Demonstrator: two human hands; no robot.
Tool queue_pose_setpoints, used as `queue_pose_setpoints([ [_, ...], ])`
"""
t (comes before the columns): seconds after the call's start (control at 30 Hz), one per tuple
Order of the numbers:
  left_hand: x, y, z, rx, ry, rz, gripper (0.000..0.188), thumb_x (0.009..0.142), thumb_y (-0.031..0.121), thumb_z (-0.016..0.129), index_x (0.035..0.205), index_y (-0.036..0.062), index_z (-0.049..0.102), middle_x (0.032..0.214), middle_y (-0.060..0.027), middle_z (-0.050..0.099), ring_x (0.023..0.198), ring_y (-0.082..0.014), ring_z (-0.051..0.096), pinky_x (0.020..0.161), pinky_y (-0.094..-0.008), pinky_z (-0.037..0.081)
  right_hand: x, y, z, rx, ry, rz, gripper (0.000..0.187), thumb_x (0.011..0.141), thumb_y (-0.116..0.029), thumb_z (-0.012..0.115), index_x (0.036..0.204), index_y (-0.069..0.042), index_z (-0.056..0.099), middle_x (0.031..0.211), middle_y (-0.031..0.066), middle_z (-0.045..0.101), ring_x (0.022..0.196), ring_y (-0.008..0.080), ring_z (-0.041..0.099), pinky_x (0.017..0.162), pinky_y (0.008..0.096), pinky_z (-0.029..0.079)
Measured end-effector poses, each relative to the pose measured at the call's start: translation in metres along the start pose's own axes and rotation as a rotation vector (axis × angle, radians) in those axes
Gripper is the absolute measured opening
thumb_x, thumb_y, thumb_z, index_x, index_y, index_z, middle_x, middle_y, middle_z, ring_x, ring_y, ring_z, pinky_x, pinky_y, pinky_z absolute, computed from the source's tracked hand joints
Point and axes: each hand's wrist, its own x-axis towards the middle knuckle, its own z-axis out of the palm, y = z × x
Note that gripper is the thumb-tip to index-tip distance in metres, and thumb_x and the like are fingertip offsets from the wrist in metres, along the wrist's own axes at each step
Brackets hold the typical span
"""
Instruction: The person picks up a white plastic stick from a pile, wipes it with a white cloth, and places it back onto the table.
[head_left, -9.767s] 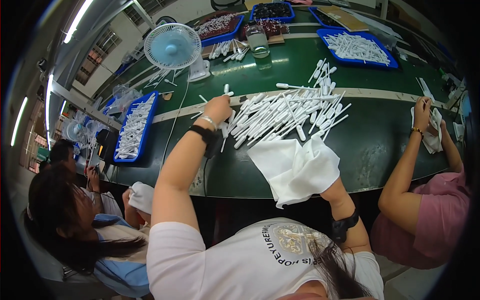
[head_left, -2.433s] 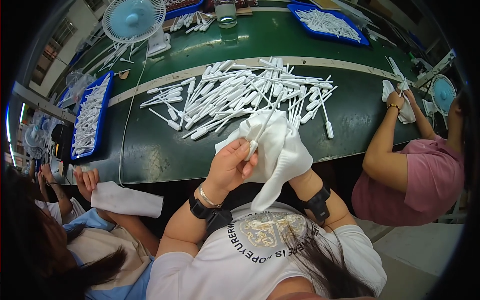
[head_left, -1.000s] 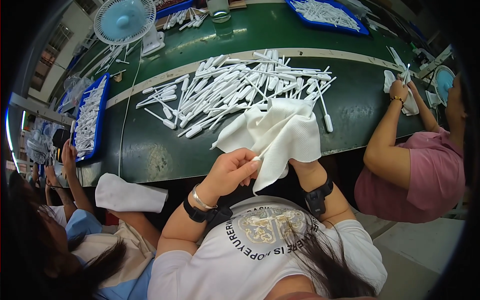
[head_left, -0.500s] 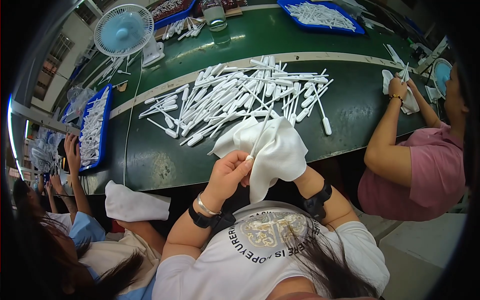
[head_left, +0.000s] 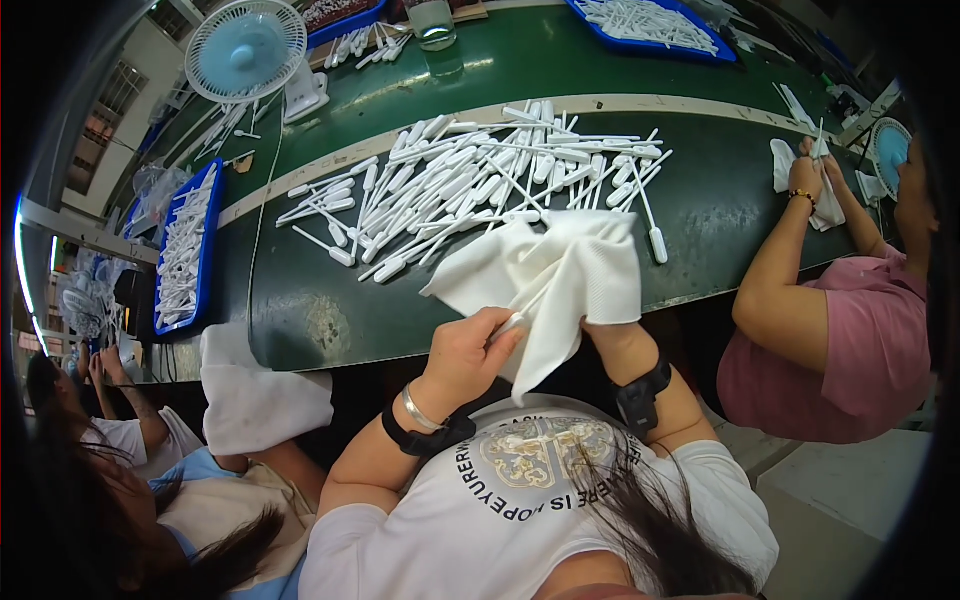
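My left hand (head_left: 465, 355) is closed on the thick end of a slim white plastic stick (head_left: 515, 322), pinched between thumb and fingers. The stick's thin stem runs into the folds of a white ribbed cloth (head_left: 590, 265). Draped over my right hand (head_left: 607, 338), the cloth hides its fingers; it is gathered around the stem, held up by that hand. Just beyond the cloth, a loose pile of similar white sticks (head_left: 470, 190), with thin stems and thicker ends, lies on the dark green table (head_left: 310, 325).
Blue trays of white sticks stand at left (head_left: 213, 205) and far right (head_left: 730, 52). A fan (head_left: 247, 50) and a glass jar (head_left: 432, 28) stand beyond a pale dividing strip (head_left: 640, 104). One person (head_left: 830, 330) works at right; another, holding a white cloth (head_left: 262, 395), is at left.
The stick has sunk into the cloth's folds, its stem now mostly covered. My left hand has moved slightly down; the cloth has shifted right. The left neighbour's raised hand has dropped from the tray.
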Motion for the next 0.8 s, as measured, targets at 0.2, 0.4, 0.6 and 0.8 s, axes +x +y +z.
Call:
queue_pose_setpoints([
  [0.2, -0.001, -0.003, -0.024, -0.104, -0.065, -0.054, 0.016, 0.082, 0.009, 0.057, 0.094, -0.0015, 0.055, 0.067, -0.0060, 0.061, 0.050, -0.0097, 0.051, 0.049, -0.0203, 0.042, 0.000, 0.003, -0.007, -0.234, 0.040, -0.289, 0.039, 0.086, -0.023, 0.052, 0.118, -0.003, 0.041, 0.103, 0.0091, 0.055, 0.091, 0.0185, 0.056, 0.081, 0.0320, 0.047],
  [0.4, 0.004, -0.002, -0.035, -0.910, -0.019, -0.438, 0.019, 0.085, 0.016, 0.054, 0.094, -0.0011, 0.056, 0.073, -0.0081, 0.059, 0.047, -0.0088, 0.043, 0.044, -0.0196, 0.034, 0.004, -0.022, 0.024, -0.643, -0.248, -0.229, 0.038, 0.083, -0.018, 0.055, 0.115, -0.003, 0.044, 0.102, 0.0106, 0.054, 0.088, 0.0186, 0.055, 0.080, 0.0319, 0.046],
  [0.6, 0.017, -0.008, -0.015, -1.119, -0.033, -0.425, 0.018, 0.085, 0.015, 0.054, 0.096, 0.0012, 0.057, 0.075, -0.0029, 0.057, 0.053, -0.0055, 0.045, 0.046, -0.0168, 0.036, -0.001, -0.034, 0.057, -0.492, -0.420, 0.144, 0.038, 0.074, -0.013, 0.063, 0.108, -0.001, 0.049, 0.101, 0.0093, 0.055, 0.084, 0.0174, 0.055, 0.076, 0.0291, 0.046],
  [0.8, 0.020, -0.012, -0.008, -0.990, 0.064, -0.389, 0.016, 0.083, 0.009, 0.055, 0.097, 0.0018, 0.055, 0.074, -0.0020, 0.056, 0.055, -0.0063, 0.048, 0.049, -0.0170, 0.038, -0.006, -0.033, 0.068, -1.000, -0.320, -0.246, 0.037, 0.061, -0.010, 0.065, 0.097, -0.006, 0.056, 0.088, 0.0113, 0.057, 0.071, 0.0246, 0.055, 0.063, 0.0272, 0.045],
])
